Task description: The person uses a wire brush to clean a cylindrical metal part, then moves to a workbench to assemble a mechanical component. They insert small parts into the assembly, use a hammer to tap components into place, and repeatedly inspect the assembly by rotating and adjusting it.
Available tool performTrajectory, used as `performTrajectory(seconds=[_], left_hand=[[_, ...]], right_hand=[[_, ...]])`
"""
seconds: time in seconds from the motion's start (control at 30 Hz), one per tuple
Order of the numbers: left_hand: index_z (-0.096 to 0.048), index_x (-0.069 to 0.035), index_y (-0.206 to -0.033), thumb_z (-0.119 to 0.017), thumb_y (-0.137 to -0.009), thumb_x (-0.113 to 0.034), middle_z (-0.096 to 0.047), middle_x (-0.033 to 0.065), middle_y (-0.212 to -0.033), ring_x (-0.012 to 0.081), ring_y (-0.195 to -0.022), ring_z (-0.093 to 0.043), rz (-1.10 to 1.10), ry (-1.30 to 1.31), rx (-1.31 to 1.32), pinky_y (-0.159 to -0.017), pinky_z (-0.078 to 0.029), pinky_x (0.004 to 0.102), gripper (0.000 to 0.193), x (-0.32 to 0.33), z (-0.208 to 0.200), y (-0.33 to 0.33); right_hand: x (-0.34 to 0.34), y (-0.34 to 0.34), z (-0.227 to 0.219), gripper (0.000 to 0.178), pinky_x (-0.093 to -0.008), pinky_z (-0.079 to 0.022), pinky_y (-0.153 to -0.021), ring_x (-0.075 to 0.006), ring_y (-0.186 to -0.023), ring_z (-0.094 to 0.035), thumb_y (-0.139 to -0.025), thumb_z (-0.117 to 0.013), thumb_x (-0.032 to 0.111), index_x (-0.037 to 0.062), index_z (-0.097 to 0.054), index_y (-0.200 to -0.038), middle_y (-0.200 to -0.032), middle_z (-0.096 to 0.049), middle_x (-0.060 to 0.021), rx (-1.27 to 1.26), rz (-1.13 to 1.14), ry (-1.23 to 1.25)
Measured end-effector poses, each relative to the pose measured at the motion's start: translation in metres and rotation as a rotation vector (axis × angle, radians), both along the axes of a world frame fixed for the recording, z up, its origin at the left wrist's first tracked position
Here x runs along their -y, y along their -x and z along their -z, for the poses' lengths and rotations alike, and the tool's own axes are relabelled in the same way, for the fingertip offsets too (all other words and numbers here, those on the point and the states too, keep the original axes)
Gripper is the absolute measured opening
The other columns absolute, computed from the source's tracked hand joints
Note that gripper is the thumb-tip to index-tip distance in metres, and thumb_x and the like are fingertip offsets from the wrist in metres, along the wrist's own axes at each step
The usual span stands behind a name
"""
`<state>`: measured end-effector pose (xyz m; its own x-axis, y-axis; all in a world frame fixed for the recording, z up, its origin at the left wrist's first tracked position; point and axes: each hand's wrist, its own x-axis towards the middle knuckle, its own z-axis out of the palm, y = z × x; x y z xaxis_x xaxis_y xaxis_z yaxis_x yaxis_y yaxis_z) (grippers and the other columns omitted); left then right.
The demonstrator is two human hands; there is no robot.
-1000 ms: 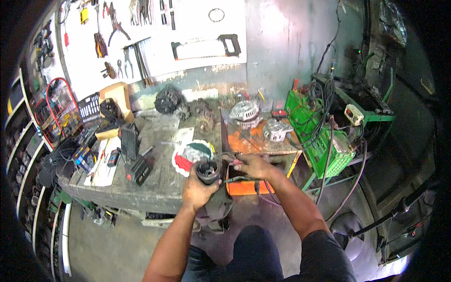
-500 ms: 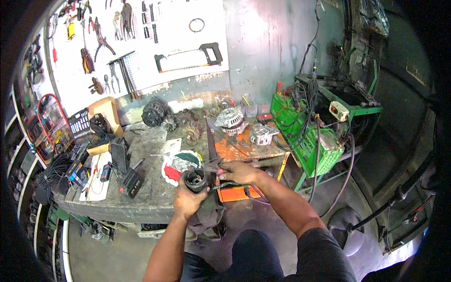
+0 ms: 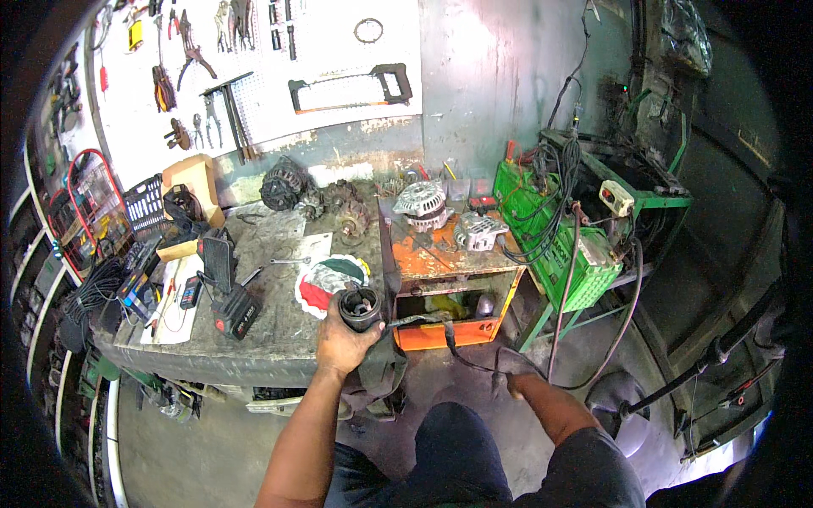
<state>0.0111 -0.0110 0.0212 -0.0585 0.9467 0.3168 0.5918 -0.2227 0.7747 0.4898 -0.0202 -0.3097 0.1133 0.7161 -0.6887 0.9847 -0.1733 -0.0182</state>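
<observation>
Left hand (image 3: 339, 345) has its fingers clamped round a dark cylindrical metal housing (image 3: 361, 322), open end up, with a red, white and green cloth (image 3: 318, 290) just past those fingers; right hand (image 3: 514, 383) is blurry beside a black cable (image 3: 471, 363), can't tell if its fingers grip anything

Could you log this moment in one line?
left hand: holding dark cylindrical part | right hand: beside black cable, grip unclear | cloth: on bench
</observation>
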Motion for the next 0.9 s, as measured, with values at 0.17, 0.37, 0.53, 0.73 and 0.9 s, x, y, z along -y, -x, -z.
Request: performTrajectory(seconds=[0.17,0.37,0.53,0.73,0.9], left_hand=[[-0.053,-0.001,-0.151,-0.099,-0.075,-0.033,-0.076,0.0240,-0.134,0.0417,-0.126,-0.074,-0.010,-0.063,0.005,-0.110,-0.057,0.0498,0.095,-0.005,0.009,0.001],[-0.053,-0.001,-0.152,-0.099,-0.076,-0.032,-0.077,0.0228,-0.134,0.0388,-0.126,-0.075,0.054,-0.127,0.064,-0.111,-0.057,0.0473,0.094,-0.004,0.008,0.000],[-0.052,-0.006,-0.154,-0.099,-0.076,-0.033,-0.076,0.0215,-0.135,0.0394,-0.128,-0.073,0.000,-0.060,0.014,-0.111,-0.056,0.0476,0.095,0.001,0.002,-0.002],[-0.054,-0.003,-0.151,-0.100,-0.077,-0.032,-0.075,0.0223,-0.137,0.0399,-0.129,-0.072,-0.013,-0.084,0.006,-0.112,-0.056,0.0472,0.092,0.000,0.007,-0.001],[-0.056,-0.002,-0.149,-0.099,-0.078,-0.031,-0.076,0.0229,-0.135,0.0401,-0.128,-0.073,0.051,-0.109,0.063,-0.111,-0.057,0.0479,0.088,0.001,0.002,0.000]], right_hand=[[0.026,0.029,-0.059,0.097,-0.0534,-0.046,-0.123,-0.0388,-0.150,-0.058,-0.089,-0.088,0.041,0.0044,-0.046,-0.168,-0.163,-0.057,-0.0275,-0.389,0.189,-0.368],[-0.012,0.178,-0.140,0.108,-0.0446,-0.051,-0.118,-0.0355,-0.143,-0.063,-0.088,-0.095,0.044,0.0039,-0.038,-0.171,-0.167,-0.051,-0.0245,-1.110,0.213,-0.759],[-0.039,0.211,-0.154,0.074,-0.0427,-0.057,-0.104,-0.0302,-0.121,-0.072,-0.093,-0.090,0.042,0.0072,-0.060,-0.151,-0.132,-0.075,-0.0168,-1.029,0.415,-0.712],[-0.031,0.193,-0.142,0.045,-0.0545,-0.061,-0.081,-0.0465,-0.092,-0.076,-0.093,-0.087,0.047,0.0088,-0.077,-0.114,-0.099,-0.078,-0.0242,-0.653,0.267,-1.341],[-0.062,0.169,-0.120,0.026,-0.0524,-0.061,-0.073,-0.0452,-0.082,-0.076,-0.089,-0.086,0.029,0.0075,-0.074,-0.099,-0.090,-0.078,-0.0216,-0.350,0.188,-1.418]])
